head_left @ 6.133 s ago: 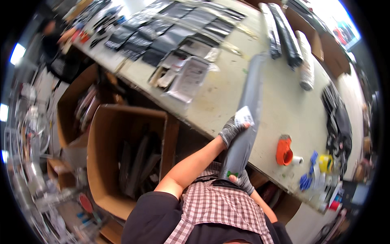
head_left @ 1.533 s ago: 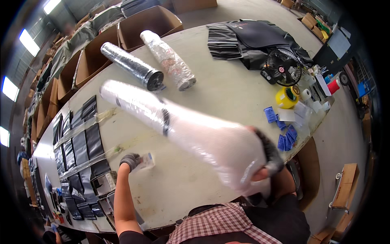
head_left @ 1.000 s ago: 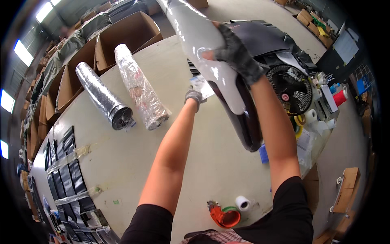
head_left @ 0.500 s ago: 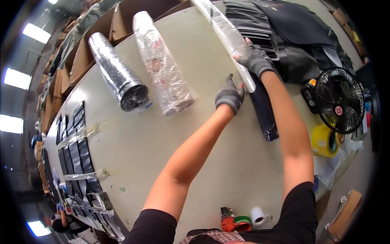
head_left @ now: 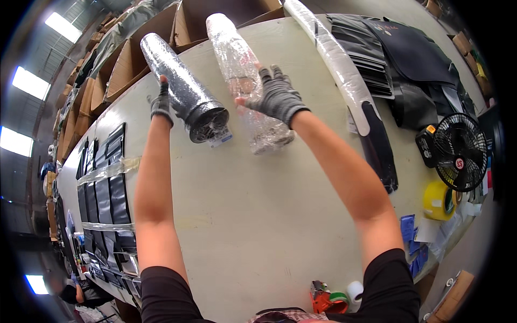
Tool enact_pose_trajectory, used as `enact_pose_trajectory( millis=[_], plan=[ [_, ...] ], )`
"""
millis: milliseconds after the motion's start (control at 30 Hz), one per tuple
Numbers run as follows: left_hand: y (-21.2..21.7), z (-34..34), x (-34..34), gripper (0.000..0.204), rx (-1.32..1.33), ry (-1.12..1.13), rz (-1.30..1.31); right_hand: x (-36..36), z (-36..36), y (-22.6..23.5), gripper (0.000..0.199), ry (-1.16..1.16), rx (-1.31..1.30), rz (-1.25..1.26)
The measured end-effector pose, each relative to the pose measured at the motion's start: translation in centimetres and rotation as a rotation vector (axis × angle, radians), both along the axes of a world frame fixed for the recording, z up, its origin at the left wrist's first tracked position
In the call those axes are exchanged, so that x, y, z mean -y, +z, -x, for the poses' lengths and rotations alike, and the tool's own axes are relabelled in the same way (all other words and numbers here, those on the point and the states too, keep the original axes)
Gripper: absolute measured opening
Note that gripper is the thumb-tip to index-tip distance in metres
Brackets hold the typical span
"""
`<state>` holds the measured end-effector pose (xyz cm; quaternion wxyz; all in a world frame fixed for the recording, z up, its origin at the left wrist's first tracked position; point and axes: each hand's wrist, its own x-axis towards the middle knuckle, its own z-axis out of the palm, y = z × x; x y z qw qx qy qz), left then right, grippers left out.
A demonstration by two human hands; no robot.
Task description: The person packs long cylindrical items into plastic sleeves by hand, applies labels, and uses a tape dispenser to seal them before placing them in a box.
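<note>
My right hand (head_left: 276, 97), in a grey glove with bare fingertips, is spread over a clear plastic-wrapped roll (head_left: 229, 46); whether it presses on the wrap I cannot tell. My left hand (head_left: 161, 105), gloved alike, is at the left side of a shiny dark roll (head_left: 180, 78), its thumb up and its fingers apart. Both rolls lie side by side, pointing away from me. Farther right lies a long roll (head_left: 336, 62), white under clear film, with a dark near end (head_left: 378, 156). Neither hand touches it.
Open cardboard boxes (head_left: 121, 67) line the far edge. Dark folded sheets (head_left: 412, 51) and a black fan (head_left: 460, 152) are at the right, with yellow tape (head_left: 439, 200) below. Taped black strips (head_left: 105, 199) lie left. An orange tape dispenser (head_left: 322, 299) sits near me.
Both hands have left the long white roll and moved left to the two wrapped rolls. The view has shifted, so the rolls appear farther right.
</note>
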<state>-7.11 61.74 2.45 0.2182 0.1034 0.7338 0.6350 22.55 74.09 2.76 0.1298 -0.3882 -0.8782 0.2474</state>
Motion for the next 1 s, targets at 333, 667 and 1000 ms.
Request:
enact_pose_trajectory(
  millis=[333, 667, 1000],
  plan=[
    [-3.4, 5.1, -3.1, 0.099, 0.044, -0.284, -0.103, -1.1, 3.2, -2.1, 0.108, -0.113, 0.112, 0.176],
    [-5.6, -1.5, -3.4, 0.097, -0.037, -0.389, -0.345, -2.3, 2.0, -4.2, 0.092, -0.142, 0.021, 0.026],
    [-6.9, -9.0, -7.7, 0.097, -0.026, -0.537, -0.490, -5.8, -5.6, -6.1, 0.082, -0.040, -0.123, -0.116]
  ],
)
